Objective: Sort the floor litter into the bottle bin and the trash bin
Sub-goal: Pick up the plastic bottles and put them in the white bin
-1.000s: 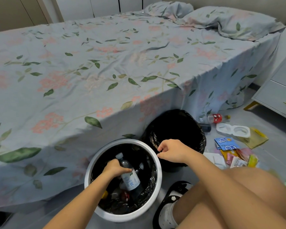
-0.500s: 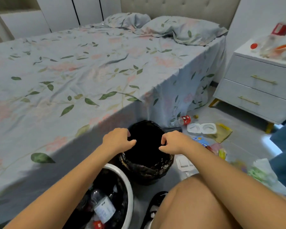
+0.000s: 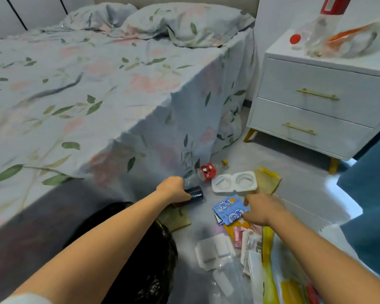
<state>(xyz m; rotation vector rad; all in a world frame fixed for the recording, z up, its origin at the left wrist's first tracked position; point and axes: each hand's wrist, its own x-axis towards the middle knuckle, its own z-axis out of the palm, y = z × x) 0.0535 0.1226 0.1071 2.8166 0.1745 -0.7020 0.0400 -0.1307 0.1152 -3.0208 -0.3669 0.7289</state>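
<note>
Floor by the bed (image 3: pixel 79 88): black-lined bin (image 3: pixel 149 260), contents hidden. Left hand (image 3: pixel 173 190) grips a dark bottle (image 3: pixel 194 192); right hand (image 3: pixel 261 210) pinches a blue packet (image 3: pixel 229 210).

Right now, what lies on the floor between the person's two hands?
In the head view, only bare grey floor lies between the left hand and the right hand; the blue wrapper sits against the right hand.

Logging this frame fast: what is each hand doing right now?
Left hand: closed on the dark-labelled bottle lying on the floor.
Right hand: on the blue snack wrapper; whether its grip has closed cannot be told.
</note>
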